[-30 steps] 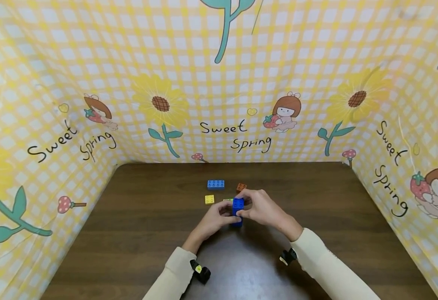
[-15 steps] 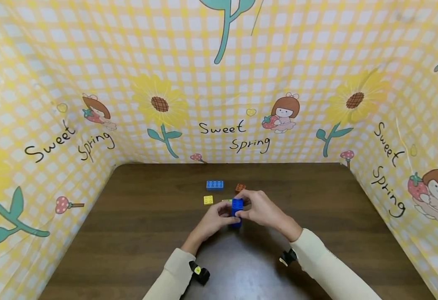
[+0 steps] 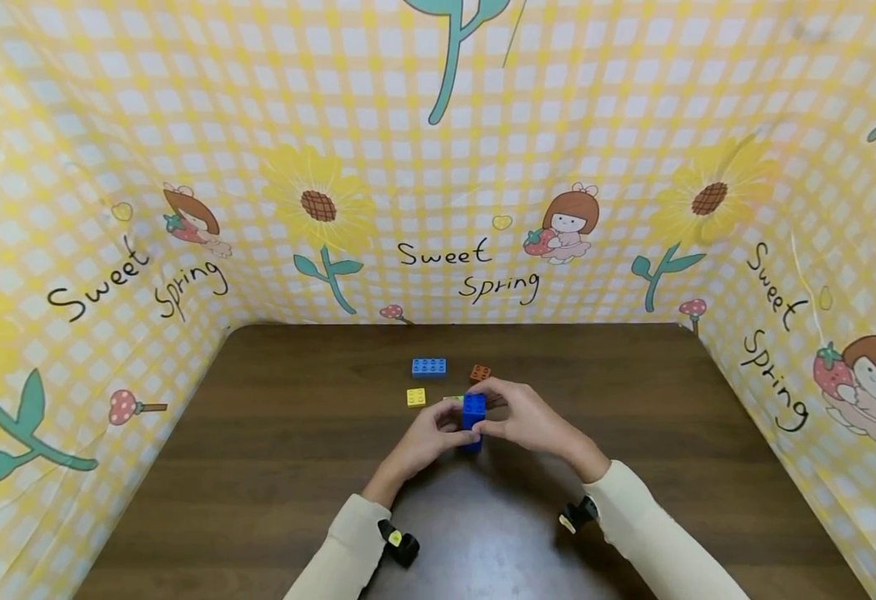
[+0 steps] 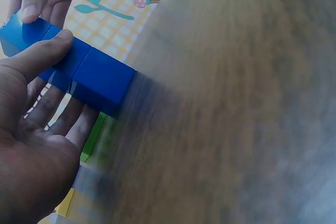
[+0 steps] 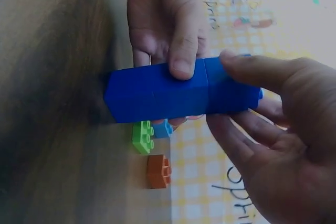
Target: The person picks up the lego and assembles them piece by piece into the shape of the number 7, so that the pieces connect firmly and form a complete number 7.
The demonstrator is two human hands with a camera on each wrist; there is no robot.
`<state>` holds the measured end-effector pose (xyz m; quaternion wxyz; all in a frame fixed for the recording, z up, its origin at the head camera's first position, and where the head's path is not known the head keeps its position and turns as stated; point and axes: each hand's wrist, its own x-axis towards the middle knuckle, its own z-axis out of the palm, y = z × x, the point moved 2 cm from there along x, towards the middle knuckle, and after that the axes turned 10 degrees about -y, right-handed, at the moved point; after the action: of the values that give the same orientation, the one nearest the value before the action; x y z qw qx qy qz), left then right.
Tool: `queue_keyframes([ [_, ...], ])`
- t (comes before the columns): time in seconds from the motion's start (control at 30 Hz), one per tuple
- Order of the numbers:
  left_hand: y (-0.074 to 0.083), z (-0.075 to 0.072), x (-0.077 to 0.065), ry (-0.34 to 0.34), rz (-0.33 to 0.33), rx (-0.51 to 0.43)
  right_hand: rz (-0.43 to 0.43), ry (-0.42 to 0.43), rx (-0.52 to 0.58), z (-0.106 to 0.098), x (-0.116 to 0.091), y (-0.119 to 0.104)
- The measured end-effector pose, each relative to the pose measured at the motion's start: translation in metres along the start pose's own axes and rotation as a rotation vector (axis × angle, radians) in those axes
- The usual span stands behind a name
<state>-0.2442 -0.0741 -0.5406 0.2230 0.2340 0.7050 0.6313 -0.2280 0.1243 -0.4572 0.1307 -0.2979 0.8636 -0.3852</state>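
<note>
Over on the brown wooden desk (image 3: pixel 295 467), an upright stack of glossy dark-blue plastic bricks (image 5: pixel 157 95) is pinched mid-height by the fingers of the left hand (image 3: pixel 425 437), and at its top by those of the right hand (image 3: pixel 523 415). Just beyond sit small studded yellow (image 3: pixel 416 397), light-blue (image 3: pixel 428 367), orange (image 3: pixel 480 372) and half-hidden green bricks (image 5: pixel 142 137).

Free tabletop (image 3: pixel 678 400) both sides, blue tower (image 3: pixel 473 408) blocking centre, yellow brick (image 3: pixel 416 397), orange brick (image 3: pixel 480 372) beyond, cloth (image 3: pixel 438 175) behind
</note>
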Motion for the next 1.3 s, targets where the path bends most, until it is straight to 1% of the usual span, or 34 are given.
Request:
queue_keyframes([
  [0.23, 0.001, 0.001, -0.001, 0.000, 0.011, 0.000, 0.011, 0.087, 0.073, 0.004, -0.003, 0.010],
  [0.33, 0.004, 0.000, -0.003, -0.003, 0.017, -0.016, 0.011, 0.109, 0.105, 0.007, -0.004, 0.013],
  [0.4, 0.008, -0.001, -0.005, 0.002, 0.036, -0.033, 0.008, 0.123, 0.129, 0.009, -0.006, 0.015],
  [0.47, 0.012, -0.002, -0.007, 0.013, 0.066, -0.049, 0.002, 0.140, 0.150, 0.011, -0.007, 0.016],
  [0.67, 0.025, -0.004, -0.010, 0.049, 0.211, -0.057, -0.019, 0.187, 0.186, 0.015, -0.007, 0.019],
  [0.73, 0.027, -0.004, -0.010, 0.054, 0.234, -0.046, -0.021, 0.193, 0.188, 0.017, -0.006, 0.019],
  [0.83, 0.028, -0.002, -0.010, 0.067, 0.234, -0.017, -0.023, 0.195, 0.190, 0.020, -0.007, 0.021],
  [0.97, 0.028, -0.001, -0.010, 0.090, 0.215, -0.002, -0.023, 0.202, 0.203, 0.023, -0.006, 0.023],
  [1.17, 0.026, -0.001, -0.010, 0.102, 0.197, -0.009, -0.021, 0.216, 0.233, 0.026, -0.006, 0.025],
  [1.3, 0.024, -0.003, -0.009, 0.102, 0.184, -0.011, -0.025, 0.195, 0.246, 0.024, -0.006, 0.026],
])
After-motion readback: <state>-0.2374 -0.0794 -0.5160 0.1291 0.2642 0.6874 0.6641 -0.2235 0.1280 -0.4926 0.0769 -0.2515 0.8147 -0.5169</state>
